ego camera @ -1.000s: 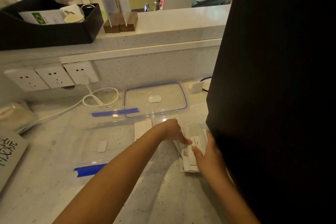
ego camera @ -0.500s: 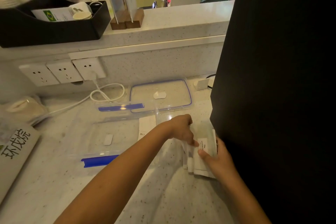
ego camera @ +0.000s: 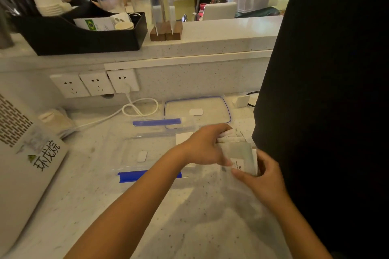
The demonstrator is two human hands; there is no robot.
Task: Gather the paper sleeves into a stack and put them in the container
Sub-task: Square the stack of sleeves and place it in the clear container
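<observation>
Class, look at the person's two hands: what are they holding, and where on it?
Both hold the paper sleeves: left hand at the stack's left edge, right hand at its near end.

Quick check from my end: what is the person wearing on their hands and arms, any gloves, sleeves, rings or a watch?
Nothing shows. The left hand and right hand are both bare, with no gloves or rings visible. Both forearms are uncovered as far as the frame edge, with no sleeve, watch or bracelet in sight. No markings appear on them either.
</observation>
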